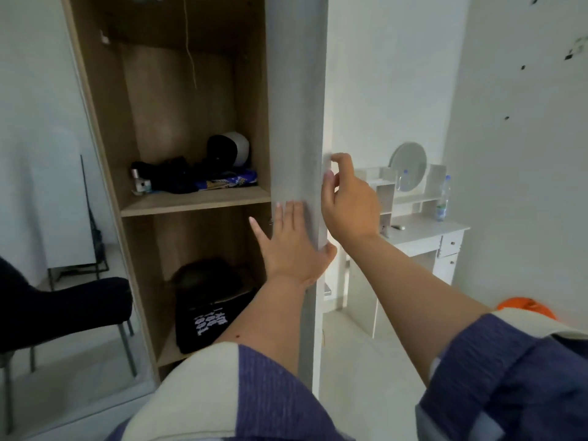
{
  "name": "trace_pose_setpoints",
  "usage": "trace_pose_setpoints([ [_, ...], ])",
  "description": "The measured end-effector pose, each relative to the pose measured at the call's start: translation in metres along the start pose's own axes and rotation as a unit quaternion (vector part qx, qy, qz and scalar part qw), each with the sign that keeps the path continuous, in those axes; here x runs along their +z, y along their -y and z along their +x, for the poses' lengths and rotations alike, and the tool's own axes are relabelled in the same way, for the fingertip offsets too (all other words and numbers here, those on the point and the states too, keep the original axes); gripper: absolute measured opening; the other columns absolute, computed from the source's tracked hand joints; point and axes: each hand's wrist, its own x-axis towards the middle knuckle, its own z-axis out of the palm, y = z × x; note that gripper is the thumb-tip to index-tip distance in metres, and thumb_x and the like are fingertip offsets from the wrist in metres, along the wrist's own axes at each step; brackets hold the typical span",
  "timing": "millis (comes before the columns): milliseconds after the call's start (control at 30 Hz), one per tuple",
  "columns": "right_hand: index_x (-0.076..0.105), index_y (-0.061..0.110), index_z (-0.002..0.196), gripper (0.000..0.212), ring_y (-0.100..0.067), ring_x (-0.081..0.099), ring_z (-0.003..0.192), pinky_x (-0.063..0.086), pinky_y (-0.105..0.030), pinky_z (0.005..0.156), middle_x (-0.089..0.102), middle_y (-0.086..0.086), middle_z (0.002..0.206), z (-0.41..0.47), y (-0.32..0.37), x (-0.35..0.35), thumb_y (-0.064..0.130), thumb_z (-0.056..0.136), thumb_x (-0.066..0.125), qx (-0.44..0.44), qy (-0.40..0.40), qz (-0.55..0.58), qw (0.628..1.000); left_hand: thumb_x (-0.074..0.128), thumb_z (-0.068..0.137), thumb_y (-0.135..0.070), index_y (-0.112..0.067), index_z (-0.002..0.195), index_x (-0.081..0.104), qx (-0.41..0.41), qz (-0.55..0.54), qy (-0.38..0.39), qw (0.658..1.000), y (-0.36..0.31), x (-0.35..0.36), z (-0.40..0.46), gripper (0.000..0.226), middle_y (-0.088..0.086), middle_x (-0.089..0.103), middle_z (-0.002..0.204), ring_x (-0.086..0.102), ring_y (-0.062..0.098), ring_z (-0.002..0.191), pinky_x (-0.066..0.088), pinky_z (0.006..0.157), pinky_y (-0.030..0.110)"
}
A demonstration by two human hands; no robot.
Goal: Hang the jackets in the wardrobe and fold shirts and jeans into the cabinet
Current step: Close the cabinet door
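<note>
The wooden cabinet (105, 128) stands with its grey door (296, 106) swung out toward me, seen nearly edge-on. My left hand (292, 243) lies flat on the door's inner face with straight fingers, its thumb hooked round the door's edge. My right hand (346, 198) is at the door's outer edge, thumb and forefinger curled round a small handle there. On the lower shelf lies a folded black shirt (206, 316) with white print, and dark clothes are piled behind it. The middle shelf (194, 200) holds dark items, a blue packet and a white helmet.
A dark chair (63, 307) stands at the left beside a mirror panel. At the right, a white dressing table (426, 232) carries a round mirror and water bottles. Something orange (525, 308) shows past my right sleeve.
</note>
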Motion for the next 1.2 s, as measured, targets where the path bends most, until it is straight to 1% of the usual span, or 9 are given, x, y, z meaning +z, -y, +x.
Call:
trace_pose_setpoints([
  [200,0.025,0.039,0.147,0.047,-0.011,0.065,0.096,0.042,-0.012,0.072,0.064,0.007,0.123,-0.025,0.044,0.049,0.046,0.100,0.027,-0.048,0.091,0.118,0.988,0.027,0.078,-0.080,-0.021,0.152,-0.005,-0.041,0.093,-0.033,0.994,0.087,-0.028,-0.019,0.100,-0.002,-0.008,0.161,-0.014,0.018,0.147,-0.016,0.108,0.061],
  [300,0.017,0.042,0.149,0.048,-0.009,0.063,0.100,0.049,-0.019,0.076,0.057,0.008,0.132,-0.029,0.065,0.081,0.046,0.101,0.020,-0.099,0.110,0.137,0.979,0.029,0.078,-0.078,-0.020,0.152,-0.002,-0.072,0.115,-0.047,0.990,0.133,-0.042,-0.024,0.099,-0.002,-0.005,0.161,-0.012,0.017,0.148,-0.018,0.108,0.060],
  [367,0.012,0.042,0.150,0.047,-0.014,0.056,0.117,0.052,-0.028,0.088,0.045,0.005,0.145,-0.030,0.076,0.105,0.042,0.103,0.020,-0.130,0.137,0.138,0.972,0.029,0.078,-0.078,-0.020,0.153,0.001,-0.098,0.118,-0.059,0.986,0.165,-0.047,-0.028,0.098,-0.002,-0.002,0.161,-0.009,0.017,0.148,-0.016,0.108,0.059],
  [467,0.000,0.038,0.151,0.054,-0.025,0.028,0.143,0.033,-0.040,0.111,0.014,-0.007,0.160,-0.030,0.088,0.146,0.039,0.103,0.025,-0.157,0.188,0.085,0.966,0.025,0.077,-0.080,-0.019,0.153,0.002,-0.130,0.145,-0.065,0.979,0.206,-0.049,-0.028,0.099,-0.002,-0.003,0.161,-0.009,0.017,0.148,-0.010,0.110,0.063],
  [600,-0.013,0.040,0.149,0.065,-0.026,0.000,0.149,0.013,-0.054,0.118,-0.007,-0.007,0.161,-0.029,0.103,0.195,0.046,0.100,0.030,-0.165,0.242,0.031,0.955,0.024,0.078,-0.080,-0.018,0.153,0.001,-0.141,0.179,-0.073,0.971,0.255,-0.046,-0.014,0.100,-0.003,-0.006,0.161,-0.011,0.016,0.148,-0.010,0.110,0.063],
  [767,-0.013,0.045,0.148,0.069,-0.027,-0.012,0.148,0.007,-0.059,0.115,-0.017,-0.007,0.160,-0.019,0.121,0.257,0.057,0.096,0.031,-0.170,0.208,-0.012,0.963,0.025,0.078,-0.080,-0.017,0.152,-0.008,-0.100,0.232,-0.109,0.961,0.319,-0.035,0.016,0.103,-0.002,-0.013,0.161,-0.013,0.018,0.147,-0.005,0.112,0.065],
  [933,-0.012,0.047,0.147,0.081,-0.029,-0.019,0.146,0.008,-0.066,0.111,-0.026,-0.008,0.157,0.001,0.137,0.316,0.058,0.091,0.045,-0.188,0.194,-0.048,0.962,0.044,0.075,-0.076,-0.019,0.151,-0.012,-0.052,0.263,-0.133,0.954,0.374,-0.021,0.055,0.110,0.004,-0.010,0.161,-0.007,0.024,0.148,-0.002,0.111,0.066],
  [1067,-0.016,0.043,0.147,0.089,-0.028,-0.023,0.145,0.007,-0.067,0.110,-0.028,-0.007,0.156,0.015,0.145,0.358,0.053,0.089,0.051,-0.185,0.208,-0.067,0.958,0.052,0.079,-0.067,-0.017,0.150,-0.016,-0.016,0.296,-0.114,0.948,0.409,-0.002,0.090,0.110,0.006,-0.025,0.157,-0.015,0.023,0.147,0.001,0.112,0.066],
  [1200,-0.023,0.042,0.144,0.101,-0.029,-0.025,0.144,0.022,-0.069,0.105,-0.029,-0.008,0.156,0.025,0.150,0.395,0.050,0.086,0.059,-0.173,0.209,-0.061,0.961,0.052,0.082,-0.062,-0.015,0.147,-0.023,-0.036,0.285,-0.094,0.953,0.432,0.018,0.122,0.109,0.006,-0.028,0.155,-0.023,0.023,0.145,-0.009,0.109,0.066],
])
